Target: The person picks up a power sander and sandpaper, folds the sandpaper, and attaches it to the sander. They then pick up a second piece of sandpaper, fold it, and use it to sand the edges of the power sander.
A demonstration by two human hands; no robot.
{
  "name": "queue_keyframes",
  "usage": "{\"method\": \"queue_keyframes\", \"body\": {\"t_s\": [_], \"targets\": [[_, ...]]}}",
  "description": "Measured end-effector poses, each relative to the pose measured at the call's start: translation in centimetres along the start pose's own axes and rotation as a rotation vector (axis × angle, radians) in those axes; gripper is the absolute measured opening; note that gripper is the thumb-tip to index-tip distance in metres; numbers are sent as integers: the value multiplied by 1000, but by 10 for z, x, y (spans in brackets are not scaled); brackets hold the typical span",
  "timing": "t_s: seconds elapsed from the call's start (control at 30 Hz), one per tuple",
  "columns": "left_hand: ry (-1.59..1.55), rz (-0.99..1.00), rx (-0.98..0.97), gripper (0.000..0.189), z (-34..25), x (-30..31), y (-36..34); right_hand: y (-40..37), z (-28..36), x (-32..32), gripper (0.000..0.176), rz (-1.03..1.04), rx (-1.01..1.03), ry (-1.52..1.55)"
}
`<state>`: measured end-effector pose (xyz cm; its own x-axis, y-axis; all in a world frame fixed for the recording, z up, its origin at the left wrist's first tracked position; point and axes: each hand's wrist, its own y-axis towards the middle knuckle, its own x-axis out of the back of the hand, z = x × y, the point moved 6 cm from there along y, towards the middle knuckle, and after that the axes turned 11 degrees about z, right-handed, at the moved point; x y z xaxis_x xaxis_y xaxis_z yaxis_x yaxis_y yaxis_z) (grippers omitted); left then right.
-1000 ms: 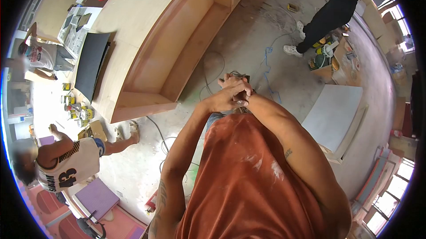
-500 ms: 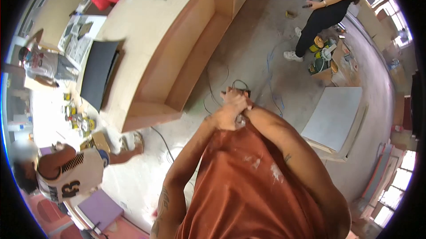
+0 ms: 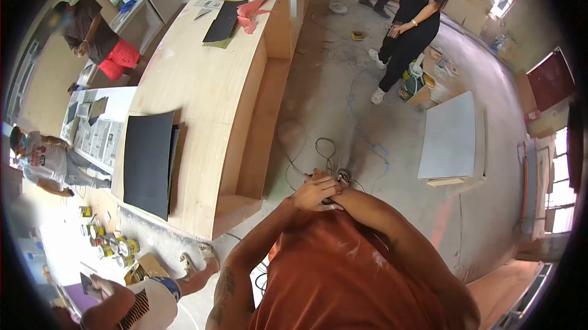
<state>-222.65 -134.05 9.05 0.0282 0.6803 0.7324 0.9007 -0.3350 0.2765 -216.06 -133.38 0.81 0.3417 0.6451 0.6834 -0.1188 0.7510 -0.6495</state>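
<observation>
My left hand [image 3: 311, 195] is folded over my right hand [image 3: 331, 186] in front of my rust-orange shirt [image 3: 343, 262]. Its fingers wrap across the back of the right hand near the wrist. Most of the right hand's fingers are hidden under it, and I cannot tell whether they hold anything. Just beyond the hands, a small dark coiled thing [image 3: 343, 175] lies at the floor beside a looped black cable [image 3: 325, 140]. Pale smears mark the shirt front.
A long curved wooden counter [image 3: 190, 79] stands left, bearing black sheets [image 3: 149, 164]. A white-topped box [image 3: 450, 137] stands right. Paint cans [image 3: 127, 246] cluster lower left. Cables cross the floor. A person in black [image 3: 413, 30] stands ahead; several others are at left.
My view has turned and tilted up, showing more of the counter and its newspapers. The clasped hands sit lower in view and stay together. The person in black now has both hands together.
</observation>
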Motion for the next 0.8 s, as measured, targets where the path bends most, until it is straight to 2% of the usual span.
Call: {"method": "queue_keyframes", "body": {"t_s": [0.1,0.2,0.33,0.5,0.63,0.8], "targets": [[-53,75,79,62,4,4,-19,5,17,3,36,-4,5,30],[-86,-8,-112,62,-29,25,-11,6,35,9,36,1,27,72],[-112,-78,-30,61,-6,35,-38,6,52,18,36,9,72,120],[-59,-265,24,56,18,64,-57,5,63,37,35,31,142,183],[-83,-234,46,52,11,105,-33,0,63,62,35,44,214,284],[-167,-255,180,53,85,110,-37,-11,43,111,34,64,298,392]]}}
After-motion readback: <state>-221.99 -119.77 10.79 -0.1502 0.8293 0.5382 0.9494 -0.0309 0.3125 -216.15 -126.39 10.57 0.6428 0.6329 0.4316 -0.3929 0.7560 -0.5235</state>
